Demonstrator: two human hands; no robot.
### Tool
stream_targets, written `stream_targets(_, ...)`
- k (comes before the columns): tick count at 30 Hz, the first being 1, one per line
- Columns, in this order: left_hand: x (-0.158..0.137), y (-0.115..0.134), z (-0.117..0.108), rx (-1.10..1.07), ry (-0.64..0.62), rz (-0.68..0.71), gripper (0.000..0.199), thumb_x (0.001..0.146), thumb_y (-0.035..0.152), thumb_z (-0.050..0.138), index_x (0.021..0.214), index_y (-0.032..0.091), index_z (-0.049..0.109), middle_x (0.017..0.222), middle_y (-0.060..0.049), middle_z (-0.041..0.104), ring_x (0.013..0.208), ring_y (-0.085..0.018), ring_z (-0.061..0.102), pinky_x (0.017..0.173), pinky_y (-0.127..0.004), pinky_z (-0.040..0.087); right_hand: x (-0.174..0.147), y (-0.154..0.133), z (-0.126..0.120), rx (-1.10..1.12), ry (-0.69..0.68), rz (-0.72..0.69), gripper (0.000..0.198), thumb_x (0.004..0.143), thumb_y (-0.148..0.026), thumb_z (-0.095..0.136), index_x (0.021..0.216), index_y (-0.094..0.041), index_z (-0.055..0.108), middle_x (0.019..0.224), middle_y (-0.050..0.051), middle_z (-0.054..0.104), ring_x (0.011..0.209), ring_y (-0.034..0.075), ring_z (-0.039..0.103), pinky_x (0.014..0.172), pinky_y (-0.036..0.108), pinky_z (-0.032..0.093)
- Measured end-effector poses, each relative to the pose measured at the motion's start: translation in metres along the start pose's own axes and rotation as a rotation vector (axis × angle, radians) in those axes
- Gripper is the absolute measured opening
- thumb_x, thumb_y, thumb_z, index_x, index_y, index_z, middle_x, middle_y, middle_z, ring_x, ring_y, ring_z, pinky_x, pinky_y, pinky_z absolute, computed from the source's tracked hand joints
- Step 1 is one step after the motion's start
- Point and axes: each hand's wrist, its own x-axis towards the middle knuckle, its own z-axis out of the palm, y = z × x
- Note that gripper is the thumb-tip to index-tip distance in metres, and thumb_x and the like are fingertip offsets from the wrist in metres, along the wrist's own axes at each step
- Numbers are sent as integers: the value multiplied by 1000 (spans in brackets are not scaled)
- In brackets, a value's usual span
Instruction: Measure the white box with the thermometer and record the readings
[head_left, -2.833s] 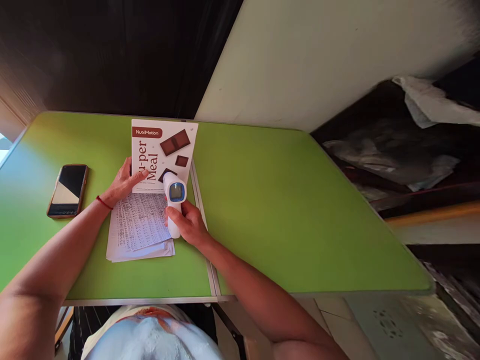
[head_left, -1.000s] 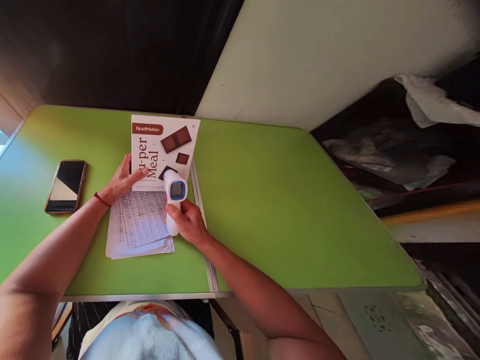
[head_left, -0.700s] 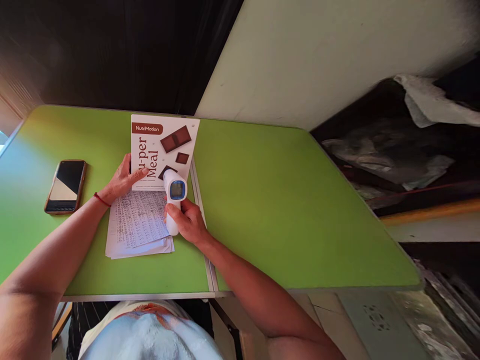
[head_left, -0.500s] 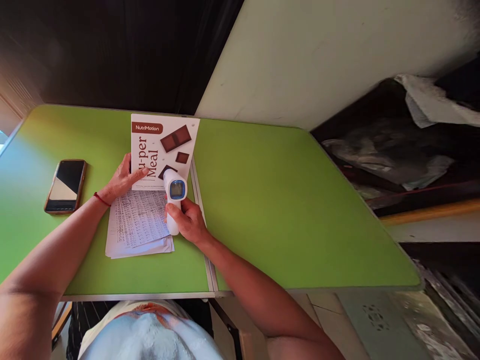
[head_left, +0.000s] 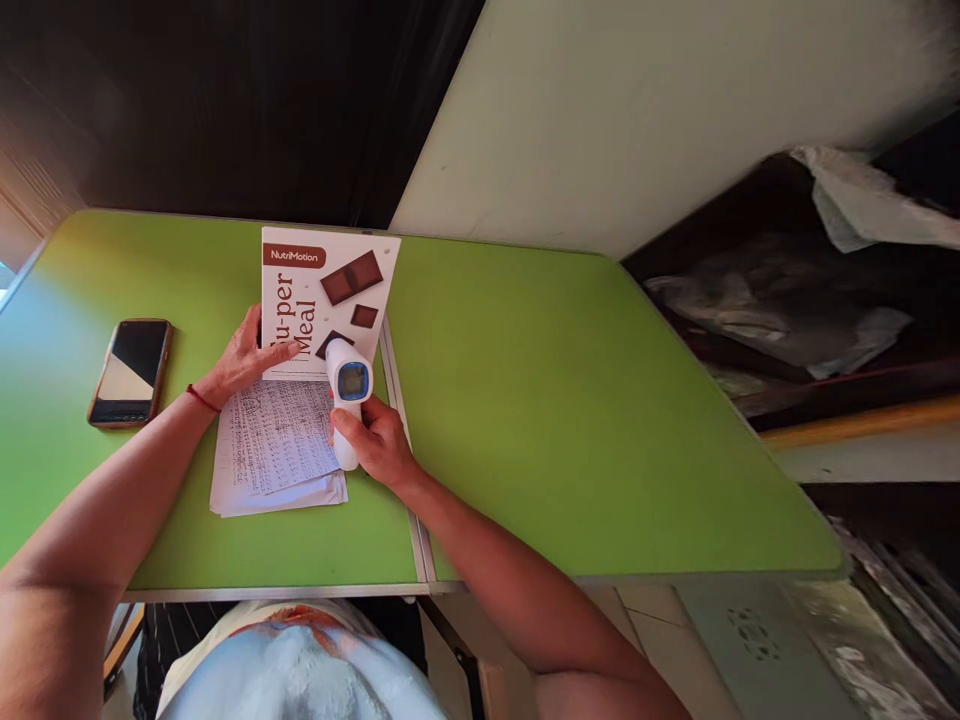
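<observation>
Green, smooth-topped table with rounded corners and a pale metal rim (head_left: 600, 430): divided by a pale metal seam strip (head_left: 397, 395) running from the near edge toward the far edge.

Flat white rectangular package with brown lettering and printed dark-brown blocks (head_left: 319, 290): held at the table's far side, left of centre, beyond the papers. "NutriMotion" is borne on a brown label; the larger sideways lettering is partly covered by a thumb.

Left hand, with red cord at the wrist (head_left: 247, 358): closed on the package's left side, thumb laid across the front, the other fingers mostly hidden behind.

White plastic pistol-shaped handheld thermometer with blue-framed grey screen (head_left: 349, 385): held upright, its head overlapping the package's lower right corner in view; whether the two are touching cannot be told. No reading can be made out on the screen.

Right hand, bare (head_left: 381, 440): wrapped around the thermometer's handle, thumb pressed along the near face.

White paper sheets, closely handwritten (head_left: 281, 440): stacked loosely on the table, upper edge overlapped by the package.

Black-screened smartphone in a brown case (head_left: 131, 373): laid flat, screen up, left of the left hand, well apart from the papers
</observation>
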Motion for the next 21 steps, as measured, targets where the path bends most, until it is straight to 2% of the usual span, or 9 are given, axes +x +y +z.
stream_targets(5,1,-2,-4,174,73,61,61,81,65,87,122,24,68,113,-8,78,102,-34,73,94,-55,59,-1,5,-2,10,-17,9,39,79,-64,69,85,-25,62,70,0,59,66,18,56,58,31,50)
stream_targets(9,3,-5,-7,241,79,27,60,80,66,87,117,22,69,109,-9,79,96,-34,74,90,-53,60,-1,9,-5,75,-30,-4,41,79,-64,71,86,-25,63,71,0,60,65,17,57,58,31,50)
stream_targets(14,4,-10,-6,145,66,17,58,83,66,85,120,23,72,116,-10,80,107,-36,74,95,-56,59,-1,13,-8,79,-25,-18,44,80,-68,72,85,-25,64,73,0,60,65,17,57,58,31,50)
stream_targets(18,3,-5,-3,33,69,-24,61,80,65,88,120,22,73,119,-12,79,111,-38,74,99,-61,59,-4,14,-9,98,-16,-24,47,78,-71,73,84,-24,64,71,0,61,63,17,56,59,33,50)
stream_targets(21,3,1,-1,-2,106,-25,64,77,65,91,119,21,71,119,-13,79,114,-41,74,100,-63,59,-4,11,-16,88,51,-69,49,78,-72,73,84,-24,65,70,-1,61,61,17,56,60,33,50)
